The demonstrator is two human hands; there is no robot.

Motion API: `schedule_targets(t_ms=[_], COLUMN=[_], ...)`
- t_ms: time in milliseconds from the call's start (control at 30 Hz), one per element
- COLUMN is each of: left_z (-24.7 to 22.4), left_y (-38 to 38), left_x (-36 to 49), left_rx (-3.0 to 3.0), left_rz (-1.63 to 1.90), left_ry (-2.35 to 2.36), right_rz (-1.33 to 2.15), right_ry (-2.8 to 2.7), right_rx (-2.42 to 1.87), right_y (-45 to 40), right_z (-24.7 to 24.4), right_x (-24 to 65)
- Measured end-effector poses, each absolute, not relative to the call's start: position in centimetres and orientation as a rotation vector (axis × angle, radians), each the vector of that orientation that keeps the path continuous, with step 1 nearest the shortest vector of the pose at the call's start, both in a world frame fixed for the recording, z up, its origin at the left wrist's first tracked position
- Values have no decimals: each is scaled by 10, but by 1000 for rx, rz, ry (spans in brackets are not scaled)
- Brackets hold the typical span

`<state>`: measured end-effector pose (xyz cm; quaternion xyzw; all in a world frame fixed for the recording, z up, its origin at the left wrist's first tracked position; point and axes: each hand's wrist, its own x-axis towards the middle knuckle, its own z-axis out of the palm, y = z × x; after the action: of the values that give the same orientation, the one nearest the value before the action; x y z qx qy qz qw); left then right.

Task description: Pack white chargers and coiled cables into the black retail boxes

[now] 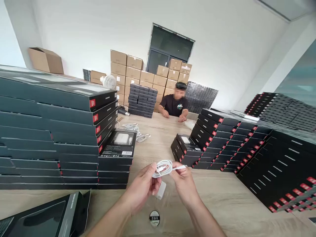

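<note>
Between my two hands, above the wooden table, is a coiled white cable (166, 168). My left hand (145, 181) pinches the left side of the coil between thumb and fingers. At the other side, my right hand (184, 181) grips the cable near its plug end, which points right. Just below the coil is a white power adapter (161, 191), close to my left fingertips; whether they touch it I cannot tell. Nearer to me lies a small round black-and-white label or roll (154, 218). An opened black box (49, 217) sits at the lower left.
Tall stacks of black boxes stand left (49, 131) and right (222, 138). More white cables (138, 131) lie farther back on the table (158, 141). Across it sits a person (174, 103), hands on the tabletop. Cardboard cartons (133, 72) are piled by the back wall.
</note>
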<state>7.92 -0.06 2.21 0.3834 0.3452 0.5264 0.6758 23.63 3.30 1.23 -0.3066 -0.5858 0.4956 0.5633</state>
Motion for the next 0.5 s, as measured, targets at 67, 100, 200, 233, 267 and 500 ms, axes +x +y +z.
schedule_targets(t_ms=[67,100,200,233,267,500], left_z=[22,20,12,8,6,16], left_y=[1,2,10,14,18,16], left_x=[80,80,76,74,72,59], left_rx=[896,918,1072,1129,1164,1555], left_rz=[1265,1296,1291,1263,1245,1234], left_ry=[840,875,961,968,963,1074], right_rz=[1195,1212,1230,1218,1196,1036], right_ry=[-1332,-1312,-1315,-1328,-1334,-1245], right_rx=[-713,-708,-675,-662,-653,-663], right_y=[35,36,39,40,41,49], right_z=[7,6,5,5,4,-16], right_x=[236,235,229,226,223,202])
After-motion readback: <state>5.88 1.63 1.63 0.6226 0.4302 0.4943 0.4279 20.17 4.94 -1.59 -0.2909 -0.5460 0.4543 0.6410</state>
